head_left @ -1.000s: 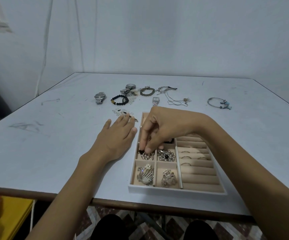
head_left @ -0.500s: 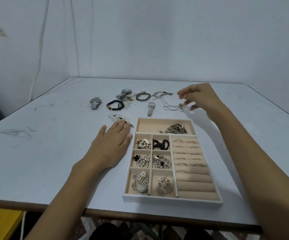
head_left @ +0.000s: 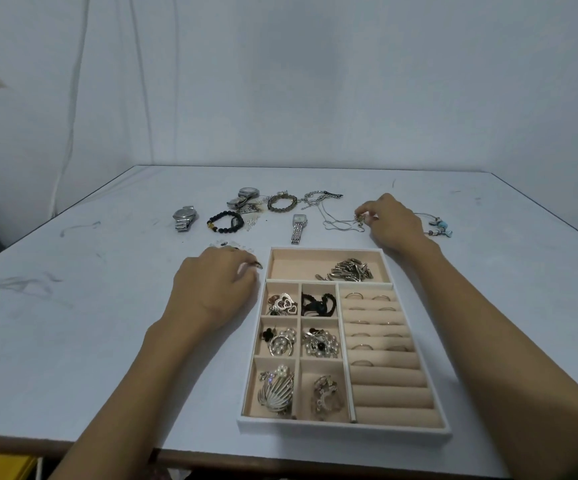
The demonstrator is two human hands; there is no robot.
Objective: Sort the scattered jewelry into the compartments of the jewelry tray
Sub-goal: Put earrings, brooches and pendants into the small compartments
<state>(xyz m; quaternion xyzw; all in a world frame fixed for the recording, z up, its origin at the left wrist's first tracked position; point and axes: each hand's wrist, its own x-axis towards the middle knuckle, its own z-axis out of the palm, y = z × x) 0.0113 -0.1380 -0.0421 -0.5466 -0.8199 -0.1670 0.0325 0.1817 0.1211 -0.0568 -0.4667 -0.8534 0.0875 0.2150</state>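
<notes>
The beige jewelry tray (head_left: 343,427) lies near the table's front edge, with brooches, rings and clips in its compartments. My right hand (head_left: 391,223) is beyond the tray's far right corner and pinches the pendant of a thin silver necklace (head_left: 336,221). My left hand (head_left: 215,285) rests left of the tray with fingers curled over a clear crystal piece (head_left: 227,244); what the fingers hold is hidden. Loose pieces lie farther back: a silver watch (head_left: 183,218), a black bead bracelet (head_left: 223,221), a small square watch (head_left: 298,228), a bead bracelet (head_left: 282,202), a chain bracelet (head_left: 318,197) and a blue charm bracelet (head_left: 436,226).
The white table (head_left: 73,306) ends at a brown front edge just below the tray. A white wall stands behind the table. Something yellow (head_left: 0,467) shows under the table at the lower left.
My right hand left the tray's small compartments, travelled back and right, and now pinches the necklace's pendant. My left hand's fingers went from flat to curled over the crystal piece.
</notes>
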